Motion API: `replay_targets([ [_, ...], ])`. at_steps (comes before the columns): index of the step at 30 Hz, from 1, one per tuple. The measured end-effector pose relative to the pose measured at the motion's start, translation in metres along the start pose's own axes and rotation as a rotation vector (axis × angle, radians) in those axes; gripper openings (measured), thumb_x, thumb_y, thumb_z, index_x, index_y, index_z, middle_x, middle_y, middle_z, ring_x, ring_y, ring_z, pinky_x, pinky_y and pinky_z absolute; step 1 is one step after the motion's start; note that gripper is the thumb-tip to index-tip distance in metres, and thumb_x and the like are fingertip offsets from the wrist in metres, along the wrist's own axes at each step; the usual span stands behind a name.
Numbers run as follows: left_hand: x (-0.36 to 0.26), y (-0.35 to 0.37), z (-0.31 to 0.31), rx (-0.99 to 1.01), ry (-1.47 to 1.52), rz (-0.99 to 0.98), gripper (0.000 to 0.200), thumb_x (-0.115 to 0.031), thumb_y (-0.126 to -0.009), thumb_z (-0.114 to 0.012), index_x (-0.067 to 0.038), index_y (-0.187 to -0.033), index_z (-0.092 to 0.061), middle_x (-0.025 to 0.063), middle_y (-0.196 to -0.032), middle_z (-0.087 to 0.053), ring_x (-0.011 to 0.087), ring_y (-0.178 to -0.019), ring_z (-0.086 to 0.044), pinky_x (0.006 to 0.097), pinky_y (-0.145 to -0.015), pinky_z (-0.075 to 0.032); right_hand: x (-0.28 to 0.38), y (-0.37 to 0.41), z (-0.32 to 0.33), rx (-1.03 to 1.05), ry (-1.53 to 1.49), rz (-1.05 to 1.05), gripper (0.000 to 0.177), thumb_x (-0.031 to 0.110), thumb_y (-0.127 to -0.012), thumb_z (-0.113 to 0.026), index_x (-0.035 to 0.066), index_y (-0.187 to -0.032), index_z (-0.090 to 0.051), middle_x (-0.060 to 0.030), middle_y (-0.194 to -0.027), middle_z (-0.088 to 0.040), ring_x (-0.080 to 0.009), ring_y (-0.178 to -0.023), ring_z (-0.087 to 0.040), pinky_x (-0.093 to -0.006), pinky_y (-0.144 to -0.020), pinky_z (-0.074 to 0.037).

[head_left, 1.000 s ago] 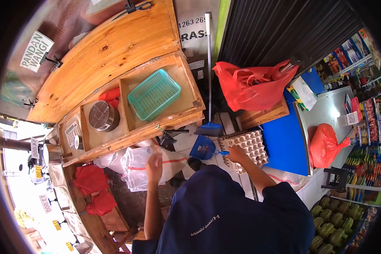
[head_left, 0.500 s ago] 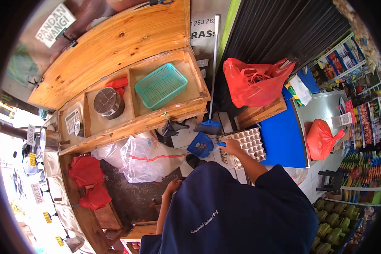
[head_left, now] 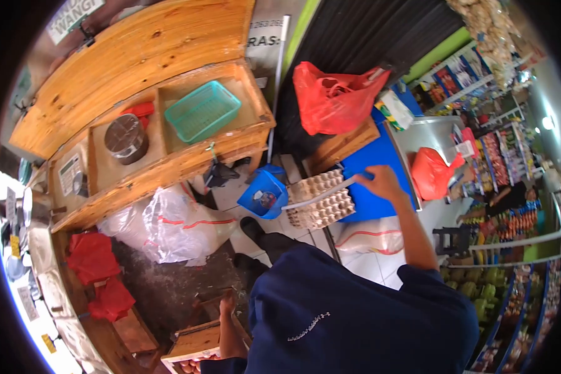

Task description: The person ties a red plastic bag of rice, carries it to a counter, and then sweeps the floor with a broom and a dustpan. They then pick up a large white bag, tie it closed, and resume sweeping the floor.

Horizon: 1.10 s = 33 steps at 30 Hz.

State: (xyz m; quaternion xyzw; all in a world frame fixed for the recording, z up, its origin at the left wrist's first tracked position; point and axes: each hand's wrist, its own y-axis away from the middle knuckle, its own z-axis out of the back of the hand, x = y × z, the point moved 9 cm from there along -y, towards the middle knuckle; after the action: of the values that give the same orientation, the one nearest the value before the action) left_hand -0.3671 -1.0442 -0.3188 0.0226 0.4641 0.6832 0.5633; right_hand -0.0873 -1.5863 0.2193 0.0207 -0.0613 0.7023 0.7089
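Note:
My right hand [head_left: 383, 182] is closed round the end of a long grey handle, which belongs to a blue dustpan [head_left: 258, 202]. Some small debris lies inside the pan, beside my shoes. The handle crosses over a stack of grey egg trays [head_left: 321, 212]. My left hand [head_left: 227, 303] hangs low beside a wooden box [head_left: 193, 343]; its fingers are too small and dim to make out. Small brown rounded things show at the box's lower edge.
A wooden counter [head_left: 162, 165] holds a green basket [head_left: 204, 112] and a round tin [head_left: 126, 138]. White sacks [head_left: 181, 227] lie below it. A broom [head_left: 279, 81] leans near a red bag [head_left: 333, 100]. Shelves of goods stand at the right.
My right hand has lifted and moved right with the handle, and the dustpan has tilted and shifted left. The view has shifted, and my left hand is lower.

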Motion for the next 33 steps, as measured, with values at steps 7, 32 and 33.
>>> replay_targets([
  [7,0.03,-0.026,-0.045,0.221,0.15,0.192,0.03,-0.029,-0.08,-0.044,-0.01,-0.092,-0.064,0.0214,-0.094,-0.061,0.0377,-0.09,-0.058,0.0467,-0.076,-0.046,-0.063,0.031,0.18,-0.21,0.111,-0.206,0.043,0.037,-0.082,-0.055,0.0,-0.062,-0.059,-0.0179,-0.051,-0.049,-0.0314,-0.046,-0.048,-0.0392,-0.046,-0.035],
  [32,-0.254,-0.048,0.07,-0.138,-0.067,0.115,0.036,-0.03,-0.077,-0.045,-0.007,-0.098,-0.062,0.0225,-0.098,-0.059,0.0399,-0.097,-0.054,0.0446,-0.085,-0.042,-0.287,0.009,0.168,-0.445,0.063,0.186,0.016,0.001,-0.06,-0.048,0.002,-0.076,-0.052,-0.0091,-0.072,-0.052,-0.0269,-0.076,-0.05,-0.0349,-0.071,-0.036],
  [33,-0.249,-0.048,0.066,-0.118,-0.093,0.142,0.037,-0.031,-0.077,-0.045,-0.006,-0.097,-0.062,0.0227,-0.098,-0.06,0.0402,-0.098,-0.054,0.0445,-0.085,-0.042,-0.288,0.013,0.17,-0.512,0.046,0.178,0.016,0.001,-0.06,-0.049,0.002,-0.076,-0.052,-0.0093,-0.073,-0.053,-0.0268,-0.077,-0.05,-0.0347,-0.072,-0.036],
])
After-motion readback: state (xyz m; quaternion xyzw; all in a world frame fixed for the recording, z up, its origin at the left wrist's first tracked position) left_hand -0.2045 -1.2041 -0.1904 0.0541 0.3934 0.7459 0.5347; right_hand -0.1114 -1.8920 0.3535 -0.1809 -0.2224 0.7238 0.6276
